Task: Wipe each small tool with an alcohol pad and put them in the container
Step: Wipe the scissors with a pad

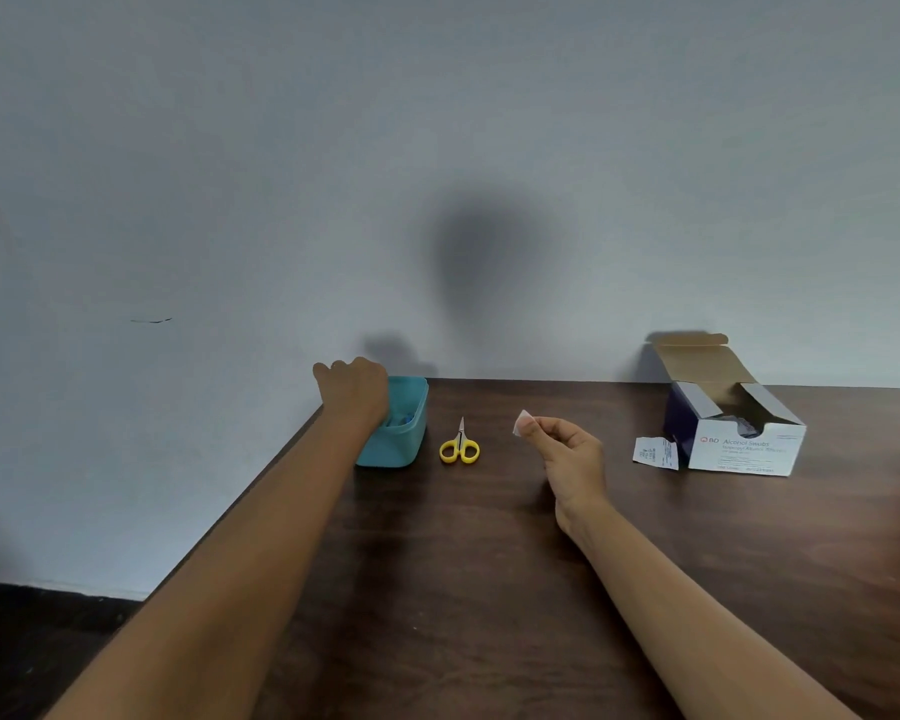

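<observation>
One tool, the scissors [459, 448], lay loose on the table [489, 589], just beside the tub [404, 444] at its 3 o'clock. Something blue showed inside the tub, so we judged part of the job done. Our left hand [354, 392] hung curled over the tub's 9 o'clock rim; we could not tell if it held anything. Our right hand [567, 459] pinched the pad [521, 422] between fingertips. At 3 o'clock sat the swab box [744, 444] and a torn wrapper [655, 453]. We judged the scissors unwiped.
</observation>
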The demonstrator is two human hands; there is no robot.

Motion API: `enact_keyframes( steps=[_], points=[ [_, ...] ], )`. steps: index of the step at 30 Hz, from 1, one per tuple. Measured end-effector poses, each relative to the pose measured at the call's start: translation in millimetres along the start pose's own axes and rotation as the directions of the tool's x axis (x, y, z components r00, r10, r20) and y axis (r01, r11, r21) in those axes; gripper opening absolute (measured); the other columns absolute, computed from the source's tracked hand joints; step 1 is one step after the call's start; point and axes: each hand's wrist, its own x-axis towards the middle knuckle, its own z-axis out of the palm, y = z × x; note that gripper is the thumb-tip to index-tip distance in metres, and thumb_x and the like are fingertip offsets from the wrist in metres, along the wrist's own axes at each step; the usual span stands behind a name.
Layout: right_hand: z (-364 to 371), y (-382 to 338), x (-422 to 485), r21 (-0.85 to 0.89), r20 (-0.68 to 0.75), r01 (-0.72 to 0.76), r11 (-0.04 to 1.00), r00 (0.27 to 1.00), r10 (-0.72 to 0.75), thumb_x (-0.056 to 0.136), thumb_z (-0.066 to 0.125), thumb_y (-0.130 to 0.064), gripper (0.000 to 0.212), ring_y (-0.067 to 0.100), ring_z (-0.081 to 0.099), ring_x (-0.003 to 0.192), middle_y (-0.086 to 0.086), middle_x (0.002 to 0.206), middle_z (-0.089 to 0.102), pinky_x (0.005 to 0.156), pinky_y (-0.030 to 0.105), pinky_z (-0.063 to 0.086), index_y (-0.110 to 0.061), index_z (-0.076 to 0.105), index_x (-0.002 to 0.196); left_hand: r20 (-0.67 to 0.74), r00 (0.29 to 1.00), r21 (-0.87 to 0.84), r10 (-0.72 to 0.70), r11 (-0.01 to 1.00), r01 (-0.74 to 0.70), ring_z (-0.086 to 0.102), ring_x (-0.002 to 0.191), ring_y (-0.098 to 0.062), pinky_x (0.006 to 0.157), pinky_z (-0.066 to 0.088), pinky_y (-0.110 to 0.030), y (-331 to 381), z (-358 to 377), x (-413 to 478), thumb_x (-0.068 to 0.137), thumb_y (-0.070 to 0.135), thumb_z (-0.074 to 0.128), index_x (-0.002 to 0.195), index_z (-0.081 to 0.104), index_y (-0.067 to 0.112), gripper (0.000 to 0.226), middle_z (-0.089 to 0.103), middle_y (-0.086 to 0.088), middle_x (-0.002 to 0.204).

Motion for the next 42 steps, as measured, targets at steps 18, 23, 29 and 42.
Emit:
enact_keyframes(
  steps=[18, 23, 29, 42],
  points=[
    [-7, -2, 6, 0.304, -0.078, -0.128, 0.944, 0.984, 0.159, 0.080, 0.075, -0.017, 0.007, 0.005, 0.038, 0.057, -0.005, 0.072, 0.062, 0.055, 0.020, 0.033, -0.015, 0.070, 0.083, -0.092, 0.991, -0.343, 0.101, 0.931, -0.126, 0.056, 0.110, -0.030, 0.076, 0.047, -0.035, 101, 18, -67, 0.096, 0.028, 0.052, 0.113, 0.061, 0.006, 0.029, 0.063, -0.012, 0.113],
    [-9, 1, 9, 0.316, -0.083, -0.145, 0.937, 0.980, 0.180, 0.079, 0.076, -0.017, 0.008, 0.006, 0.038, 0.059, -0.002, 0.082, 0.065, 0.056, 0.021, 0.035, -0.016, 0.069, 0.082, -0.198, 0.964, -0.197, 0.176, 0.957, -0.215, 0.062, 0.096, -0.026, 0.065, 0.043, -0.031, 103, 22, -71, 0.098, 0.007, 0.046, 0.107, 0.063, 0.006, 0.019, 0.068, -0.011, 0.101],
    [-11, -3, 6, 0.375, -0.073, -0.149, 0.915, 0.979, 0.189, 0.082, 0.073, -0.016, 0.005, 0.003, 0.036, 0.048, -0.008, 0.070, 0.065, 0.051, 0.018, 0.032, -0.016, 0.069, 0.081, -0.292, 0.942, -0.298, 0.167, 0.919, -0.256, 0.064, 0.084, -0.020, 0.061, 0.043, -0.028, 104, 20, -80, 0.099, 0.011, 0.043, 0.102, 0.061, 0.007, 0.019, 0.068, -0.008, 0.094],
    [-29, -11, -15, 0.272, 0.124, -0.134, 0.953, 0.987, 0.103, 0.085, 0.069, -0.019, 0.007, 0.008, 0.046, 0.061, -0.002, 0.070, 0.060, 0.060, 0.020, 0.037, -0.014, 0.069, 0.080, 0.336, 0.938, -0.799, -0.086, -0.553, 0.236, 0.064, 0.078, -0.013, 0.067, 0.055, -0.021, 121, 1, -116, 0.094, 0.014, 0.057, 0.095, 0.068, 0.009, 0.012, 0.069, -0.007, 0.090]
  ],
)
